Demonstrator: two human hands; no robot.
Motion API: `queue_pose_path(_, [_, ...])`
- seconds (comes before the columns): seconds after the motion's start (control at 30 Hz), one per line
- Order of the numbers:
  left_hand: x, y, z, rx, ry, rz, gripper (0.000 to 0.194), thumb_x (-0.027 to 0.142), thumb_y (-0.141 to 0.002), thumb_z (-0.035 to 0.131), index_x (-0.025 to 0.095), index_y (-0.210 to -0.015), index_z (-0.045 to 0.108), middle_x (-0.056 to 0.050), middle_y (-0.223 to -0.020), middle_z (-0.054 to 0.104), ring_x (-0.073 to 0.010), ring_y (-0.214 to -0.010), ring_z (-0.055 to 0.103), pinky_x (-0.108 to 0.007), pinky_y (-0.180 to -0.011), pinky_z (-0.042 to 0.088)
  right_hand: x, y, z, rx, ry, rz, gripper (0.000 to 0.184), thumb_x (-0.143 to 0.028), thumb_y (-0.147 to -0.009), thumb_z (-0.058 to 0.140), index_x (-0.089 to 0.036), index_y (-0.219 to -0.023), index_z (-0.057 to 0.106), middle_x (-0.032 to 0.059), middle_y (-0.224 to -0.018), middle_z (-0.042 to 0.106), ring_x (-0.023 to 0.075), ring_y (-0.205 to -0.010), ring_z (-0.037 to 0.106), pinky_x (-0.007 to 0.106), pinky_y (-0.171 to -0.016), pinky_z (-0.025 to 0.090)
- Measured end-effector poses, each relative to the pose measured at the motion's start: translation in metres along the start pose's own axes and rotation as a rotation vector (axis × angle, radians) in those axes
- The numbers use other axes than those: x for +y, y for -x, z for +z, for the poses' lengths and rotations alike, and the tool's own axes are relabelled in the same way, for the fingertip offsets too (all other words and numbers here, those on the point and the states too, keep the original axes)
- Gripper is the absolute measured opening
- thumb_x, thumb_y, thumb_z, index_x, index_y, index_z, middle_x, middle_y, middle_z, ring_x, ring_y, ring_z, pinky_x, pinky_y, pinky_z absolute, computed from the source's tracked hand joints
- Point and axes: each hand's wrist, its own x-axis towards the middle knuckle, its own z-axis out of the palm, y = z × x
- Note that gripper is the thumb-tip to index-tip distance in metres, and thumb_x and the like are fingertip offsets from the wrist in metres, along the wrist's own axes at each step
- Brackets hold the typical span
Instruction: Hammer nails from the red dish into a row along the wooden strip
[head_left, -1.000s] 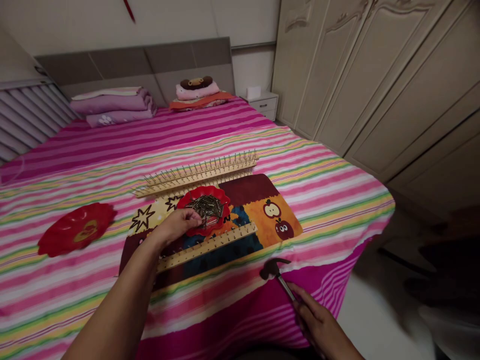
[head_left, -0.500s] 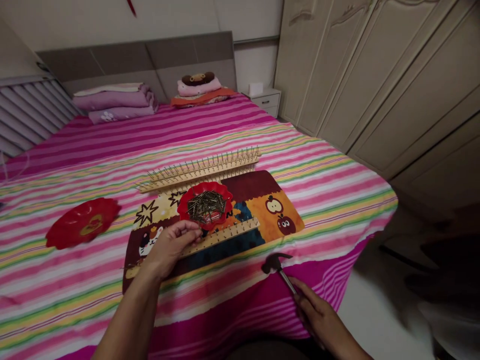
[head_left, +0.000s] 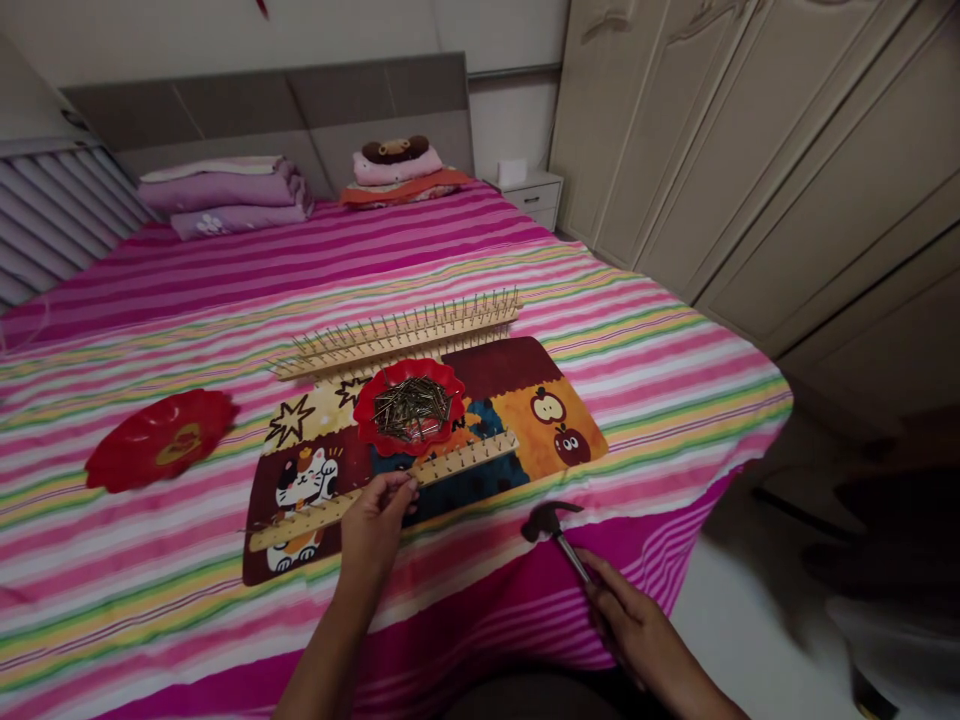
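My left hand (head_left: 379,515) is over the near wooden strip (head_left: 457,461), thumb and fingertips pinched together at its upper face; whatever lies between them is too small to make out. Short nails stand in a row along this strip, which rests on a patterned mat (head_left: 521,375). Just beyond the hand, a red scalloped bowl (head_left: 365,410) holds a heap of loose nails (head_left: 412,408). My right hand (head_left: 626,610) is wrapped round the handle of a claw hammer (head_left: 553,522), its head above the near edge of the bed, apart from the strip.
Behind the bowl lies a longer wooden strip (head_left: 397,343) bristling with upright nails. A second red scalloped dish (head_left: 161,440) sits on the striped bedspread (head_left: 637,370) at left. Folded bedding (head_left: 225,195) is stacked near the headboard, and wardrobes (head_left: 720,150) stand at right.
My left hand has moved from beside the bowl's near edge down and slightly right along the near strip, uncovering the strip's left part. My right hand and the hammer have barely moved.
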Motion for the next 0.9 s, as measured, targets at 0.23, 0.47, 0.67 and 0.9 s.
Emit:
queue_pose_path(0.23, [-0.011,-0.004,0.006,0.056,-0.028,0.001,0.041,0.051,-0.049,0.07,0.019,-0.074,0.063,0.002,-0.06,0.063,-0.0112,-0.055,0.057,-0.021,-0.054,0.049,-0.003,-0.001,-0.006,-0.047,0.047,-0.009,0.066,-0.052,-0.075,0.055,-0.017,-0.131,0.052,-0.005,-0.055,0.044,0.0116,-0.047,0.039,0.022,-0.046,0.034])
queue_pose_path(0.47, [-0.022,-0.006,0.004,0.088,-0.275,0.093,0.036,0.053,-0.06,0.059,0.022,-0.079,0.066,0.001,-0.067,0.064,-0.0139,-0.06,0.056,-0.026,-0.06,0.048,0.008,-0.004,-0.012,-0.062,0.157,-0.096,0.064,-0.054,-0.08,0.051,-0.016,-0.131,0.053,0.0036,-0.075,0.067,0.0144,-0.057,0.056,0.024,-0.054,0.047])
queue_pose_path(0.67, [-0.027,-0.006,0.003,0.113,-0.399,0.262,0.028,0.046,-0.068,0.054,0.023,-0.078,0.066,-0.001,-0.075,0.067,-0.0158,-0.068,0.059,-0.029,-0.074,0.047,-0.033,0.017,0.002,-0.138,0.355,-0.291,0.053,-0.051,-0.089,0.04,-0.022,-0.132,0.052,0.0043,-0.095,0.072,0.0183,-0.084,0.067,0.027,-0.08,0.052])
queue_pose_path(0.9, [-0.031,-0.007,-0.001,0.091,-0.407,0.396,0.017,0.038,-0.074,0.053,0.024,-0.077,0.063,-0.001,-0.079,0.067,-0.0161,-0.074,0.061,-0.026,-0.074,0.047,-0.115,0.025,0.057,-0.301,0.449,-0.638,0.043,-0.031,-0.094,0.039,-0.024,-0.136,0.046,0.0053,-0.116,0.066,0.0202,-0.112,0.059,0.033,-0.097,0.045])
